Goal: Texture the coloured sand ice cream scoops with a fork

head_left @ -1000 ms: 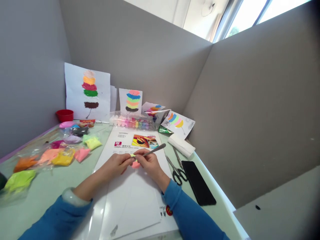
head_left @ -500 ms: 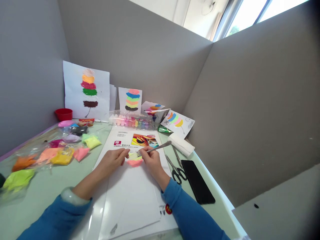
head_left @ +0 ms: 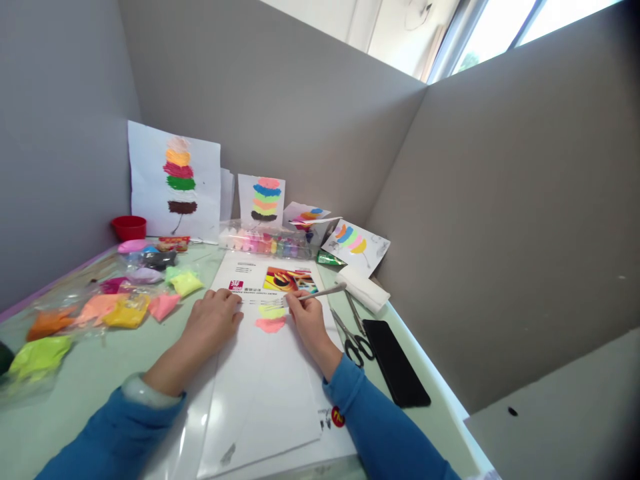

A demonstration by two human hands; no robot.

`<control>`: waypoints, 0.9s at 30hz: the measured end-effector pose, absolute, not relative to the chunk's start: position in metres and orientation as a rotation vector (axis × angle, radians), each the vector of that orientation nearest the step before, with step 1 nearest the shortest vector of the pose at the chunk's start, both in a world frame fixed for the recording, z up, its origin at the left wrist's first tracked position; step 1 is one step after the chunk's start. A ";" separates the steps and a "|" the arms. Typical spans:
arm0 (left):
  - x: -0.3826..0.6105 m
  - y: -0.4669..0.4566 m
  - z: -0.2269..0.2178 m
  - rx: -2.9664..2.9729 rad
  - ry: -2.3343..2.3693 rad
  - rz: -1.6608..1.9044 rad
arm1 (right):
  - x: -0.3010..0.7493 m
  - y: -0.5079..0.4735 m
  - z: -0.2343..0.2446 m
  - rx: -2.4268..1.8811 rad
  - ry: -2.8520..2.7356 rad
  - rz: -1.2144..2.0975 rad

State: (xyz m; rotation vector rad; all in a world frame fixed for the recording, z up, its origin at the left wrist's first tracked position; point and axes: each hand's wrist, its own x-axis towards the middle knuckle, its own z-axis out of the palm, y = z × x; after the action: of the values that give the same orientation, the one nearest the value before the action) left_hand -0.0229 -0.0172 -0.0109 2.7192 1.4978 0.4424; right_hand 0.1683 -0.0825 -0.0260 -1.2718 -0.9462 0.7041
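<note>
My right hand (head_left: 311,325) pinches a metal fork (head_left: 325,291) by its lower handle, the tines pointing left over a white sheet (head_left: 260,393). Under the tines lies a yellow patch (head_left: 270,313), apparently soft clay. A coral-pink patch (head_left: 271,325) touches it on the near side. Whether the tines press into the yellow is too blurred to tell. My left hand (head_left: 213,323) lies palm down at the sheet's left edge, fingers forward and thumb apart, with nothing seen in it.
Colourful clay packets (head_left: 125,311) spread over the left side. Scissors (head_left: 356,343), a black phone (head_left: 396,363) and a white tissue roll (head_left: 363,289) are at right. Pictures with coloured bands (head_left: 181,180) lean at the back, near a red cup (head_left: 129,228).
My left hand has moved left, away from the yellow patch, and its fingers have come out of a pinch to lie flatter. My right hand and fork have shifted slightly right.
</note>
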 end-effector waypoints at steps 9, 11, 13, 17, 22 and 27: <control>-0.023 -0.020 -0.007 2.745 1.613 0.397 | 0.168 -0.084 -0.025 -1.318 -0.977 0.661; -0.022 -0.021 -0.007 2.750 1.583 0.423 | 0.168 -0.084 -0.025 -1.341 -0.984 0.648; -0.021 -0.022 -0.007 2.758 1.528 0.446 | 0.169 -0.084 -0.026 -1.364 -0.992 0.636; -0.019 -0.024 -0.008 2.803 1.420 0.421 | 0.171 -0.082 -0.029 -1.427 -0.996 0.584; -0.019 -0.024 -0.009 2.850 1.420 0.380 | 0.170 -0.085 -0.028 -1.468 -1.054 0.546; -0.020 -0.019 -0.010 2.822 1.483 0.440 | 0.166 -0.089 -0.022 -1.473 -1.111 0.562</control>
State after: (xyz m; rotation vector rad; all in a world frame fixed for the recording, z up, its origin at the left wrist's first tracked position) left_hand -0.0203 -0.0189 -0.0102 2.8224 1.4832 0.4402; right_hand 0.1657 -0.0891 -0.0224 -1.4727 -1.1113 0.5615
